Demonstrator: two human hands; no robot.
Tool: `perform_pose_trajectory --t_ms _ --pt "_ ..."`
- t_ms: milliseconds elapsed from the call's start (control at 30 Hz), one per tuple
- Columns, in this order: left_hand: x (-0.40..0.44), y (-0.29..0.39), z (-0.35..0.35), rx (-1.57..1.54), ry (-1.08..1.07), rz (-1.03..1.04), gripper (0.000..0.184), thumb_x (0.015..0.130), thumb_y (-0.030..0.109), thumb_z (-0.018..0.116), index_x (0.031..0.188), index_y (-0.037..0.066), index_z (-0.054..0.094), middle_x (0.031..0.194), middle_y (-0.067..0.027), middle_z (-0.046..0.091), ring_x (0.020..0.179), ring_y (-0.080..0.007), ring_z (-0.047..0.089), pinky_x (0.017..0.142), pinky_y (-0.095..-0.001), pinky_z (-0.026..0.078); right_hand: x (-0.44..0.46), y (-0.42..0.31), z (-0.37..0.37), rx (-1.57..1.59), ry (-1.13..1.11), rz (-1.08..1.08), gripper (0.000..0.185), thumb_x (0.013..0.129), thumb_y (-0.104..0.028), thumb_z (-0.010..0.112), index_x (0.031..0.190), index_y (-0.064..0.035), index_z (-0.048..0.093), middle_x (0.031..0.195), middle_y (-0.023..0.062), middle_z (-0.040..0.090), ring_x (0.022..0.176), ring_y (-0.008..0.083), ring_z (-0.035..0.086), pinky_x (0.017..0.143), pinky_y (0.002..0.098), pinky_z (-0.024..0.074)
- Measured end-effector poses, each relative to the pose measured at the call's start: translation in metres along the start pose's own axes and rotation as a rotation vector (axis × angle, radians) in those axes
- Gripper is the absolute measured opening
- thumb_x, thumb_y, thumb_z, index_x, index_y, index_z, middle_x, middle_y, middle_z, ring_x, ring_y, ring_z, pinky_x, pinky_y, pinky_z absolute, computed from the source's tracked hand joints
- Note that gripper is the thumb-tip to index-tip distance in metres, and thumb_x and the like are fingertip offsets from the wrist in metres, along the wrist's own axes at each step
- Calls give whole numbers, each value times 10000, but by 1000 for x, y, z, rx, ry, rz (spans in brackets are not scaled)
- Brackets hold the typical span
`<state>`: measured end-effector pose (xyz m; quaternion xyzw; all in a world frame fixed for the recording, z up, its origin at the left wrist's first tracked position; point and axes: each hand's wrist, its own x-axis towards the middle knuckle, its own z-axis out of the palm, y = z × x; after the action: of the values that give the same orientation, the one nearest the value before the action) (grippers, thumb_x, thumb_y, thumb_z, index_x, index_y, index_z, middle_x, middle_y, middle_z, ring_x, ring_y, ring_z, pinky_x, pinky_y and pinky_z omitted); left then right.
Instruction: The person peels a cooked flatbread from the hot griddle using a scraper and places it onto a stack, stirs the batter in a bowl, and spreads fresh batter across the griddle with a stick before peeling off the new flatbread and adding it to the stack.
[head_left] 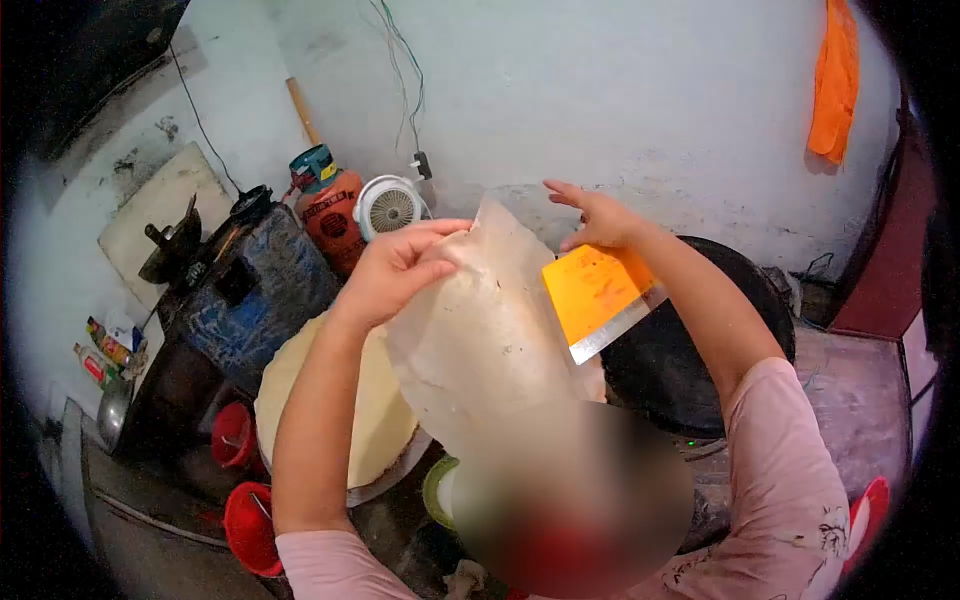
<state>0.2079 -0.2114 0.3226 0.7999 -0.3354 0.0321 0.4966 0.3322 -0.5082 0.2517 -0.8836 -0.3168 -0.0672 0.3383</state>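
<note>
My left hand (pixel 400 270) is closed, its thumb and fingers pinching the upper edge of a thin, pale, translucent crepe (pixel 470 330). The crepe hangs down in front of me, raised off the surfaces below. In my right hand (pixel 600 220) is an orange scraper (pixel 597 290) with a straight metal edge, tilted downward beside the crepe; some fingers of that hand stretch out past it. Below and behind the right forearm lies a round black griddle (pixel 650 380). To the left, partly behind my left forearm, sits a round stack of pale yellow crepes (pixel 385 430).
A blue-black drum (pixel 260 290) stands at the left, with a red gas cylinder (pixel 332 215) and a small white fan (pixel 390 208) near the wall. Red containers (pixel 252 530) and a green-rimmed bowl (pixel 434 492) are low in front. An orange cloth (pixel 835 85) hangs at right.
</note>
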Motion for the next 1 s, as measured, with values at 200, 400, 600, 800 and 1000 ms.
perform_pose_trajectory --t_ms 200,400,600,800,1000 --pt "0 30 -21 -46 -57 62 192 755 -20 603 942 -14 646 1226 -110 532 1074 -170 517 874 -293 424 12 -42 4 -10 -60 24 1045 644 -74 740 1418 -198 49 1368 123 372 1247 297 363 1031 373 294" --pt "-23 55 -27 91 -76 95 227 736 19 637 957 -31 639 1185 -129 559 1062 -186 531 868 -306 430 36 -30 27 35 77 -90 930 656 -110 745 1398 -168 187 1286 124 474 1190 273 431 994 348 339" --pt "-51 34 -45 7 87 -13 212 742 -2 621 952 -26 639 1099 -113 597 985 -163 554 847 -304 441 33 -37 22 -14 -179 54 192 681 -113 734 826 -32 638 744 65 622 691 177 554 655 313 449" --pt "-42 -38 -69 426 397 -75 147 730 88 652 850 3 649 738 -38 631 661 -106 556 635 -260 434 44 -36 -31 -111 -35 154 118 695 -97 687 726 -20 604 667 35 606 635 116 530 608 305 439" --pt "1 -114 -77 341 586 -474 172 686 110 671 811 -5 647 654 -37 620 550 -124 546 547 -279 433 80 -97 -64 -497 296 25 151 703 -136 641 792 -24 594 705 116 612 654 227 562 646 329 451"
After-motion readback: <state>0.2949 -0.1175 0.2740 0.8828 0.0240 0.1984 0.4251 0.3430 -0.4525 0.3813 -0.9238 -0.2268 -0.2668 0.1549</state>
